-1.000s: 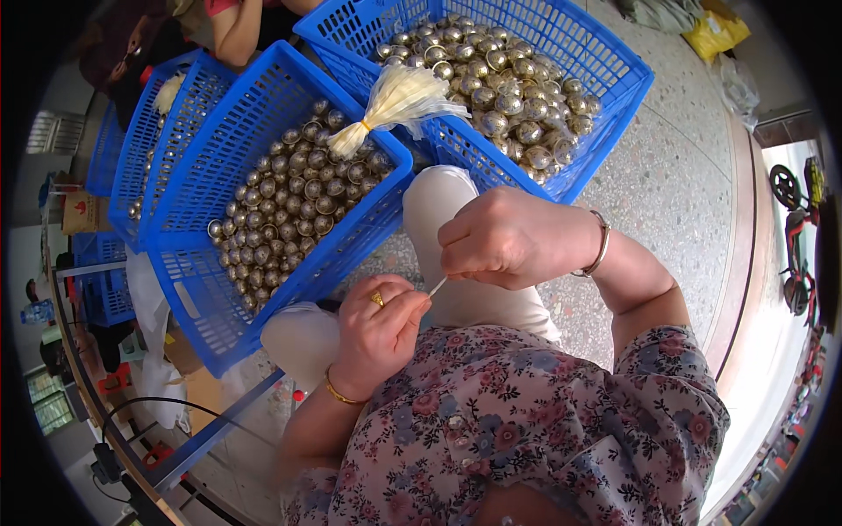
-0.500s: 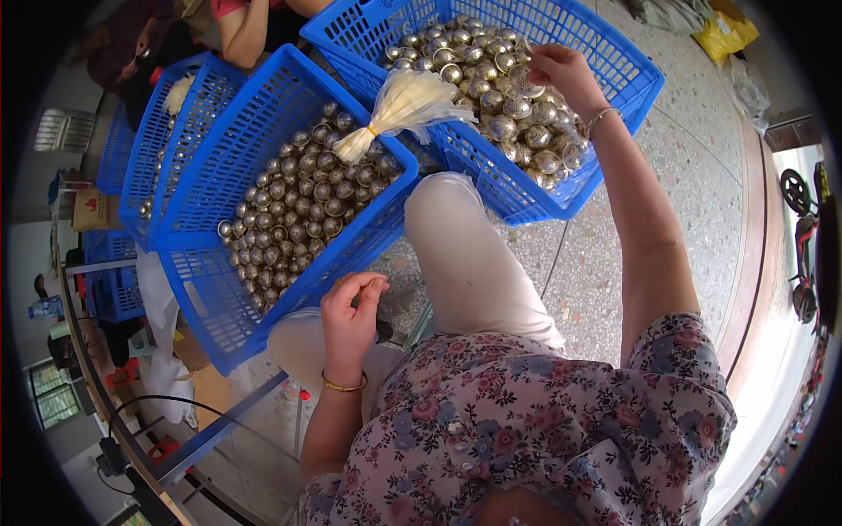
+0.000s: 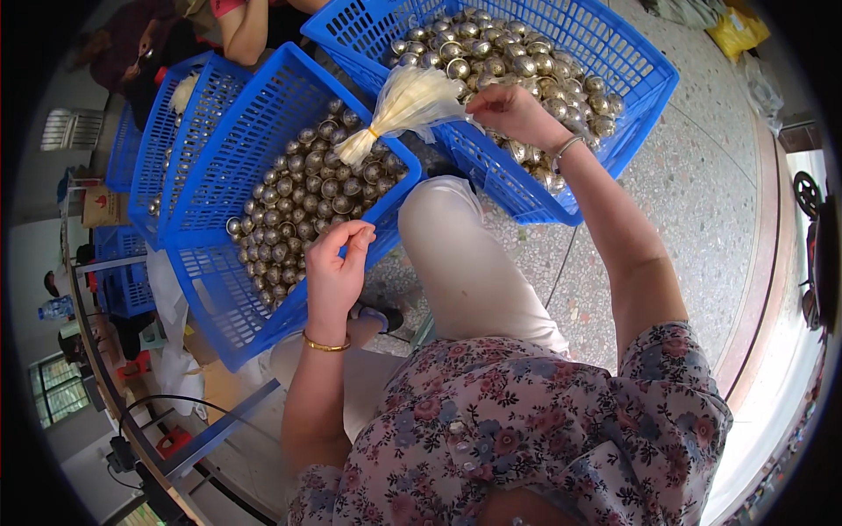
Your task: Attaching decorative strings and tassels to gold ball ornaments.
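Seated, my floral blouse fills the near field at six o'clock, with my knee in pale trousers rising toward centre. My left hand is raised at about nine o'clock from that knee, gold bangle at the wrist, thumb and fingertips drawn together in a pinch; whether anything sits between them I cannot tell. Directly beyond it, at eleven o'clock, stands a blue plastic crate partly filled with round metal bells, heaped toward its far side. A bundle of pale ties, bound at its narrow end, lies across the corner of this crate and bridges to the next one. My right hand is stretched out at twelve o'clock, bracelet on the wrist, fingers curled and touching the wide end of that bundle at the near rim of the far blue crate, which holds more of the same bells. More blue crates stand at ten o'clock. Speckled stone floor lies at two o'clock. Another person's arm shows at the top edge.
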Motion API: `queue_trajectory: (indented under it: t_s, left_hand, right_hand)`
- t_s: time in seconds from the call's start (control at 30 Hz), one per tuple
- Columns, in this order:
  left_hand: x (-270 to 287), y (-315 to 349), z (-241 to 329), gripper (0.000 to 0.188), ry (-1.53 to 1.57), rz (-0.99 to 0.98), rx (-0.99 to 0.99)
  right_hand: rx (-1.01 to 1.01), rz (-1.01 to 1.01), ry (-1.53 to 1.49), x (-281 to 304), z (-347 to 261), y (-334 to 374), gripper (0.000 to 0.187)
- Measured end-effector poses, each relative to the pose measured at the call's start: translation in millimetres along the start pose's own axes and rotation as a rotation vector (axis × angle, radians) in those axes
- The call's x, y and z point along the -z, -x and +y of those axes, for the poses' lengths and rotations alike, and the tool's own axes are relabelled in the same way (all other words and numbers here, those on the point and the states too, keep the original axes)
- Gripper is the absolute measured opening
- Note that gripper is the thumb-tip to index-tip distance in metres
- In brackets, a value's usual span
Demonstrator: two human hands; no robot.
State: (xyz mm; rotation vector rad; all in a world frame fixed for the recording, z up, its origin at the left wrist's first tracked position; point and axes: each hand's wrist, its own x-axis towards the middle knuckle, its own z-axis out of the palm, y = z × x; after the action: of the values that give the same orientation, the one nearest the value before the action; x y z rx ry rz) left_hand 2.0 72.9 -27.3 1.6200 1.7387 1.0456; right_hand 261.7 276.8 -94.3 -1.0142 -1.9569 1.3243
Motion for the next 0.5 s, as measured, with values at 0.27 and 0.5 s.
queue_trajectory:
  t_s: [0.27, 0.5]
  left_hand:
    - [-29.3, -87.9, -7.8, 0.026, -0.398, 0.094, -0.291]
    - [-50.8, -124.9, -31.8, 0.043, -0.774, 0.076, -0.365]
  right_hand:
    - [0.345, 0.321, 0.907, -57.5, -25.0, -15.5, 0.011]
    - [0.349, 0.219, 0.878, -49.8, -24.0, -15.3, 0.005]
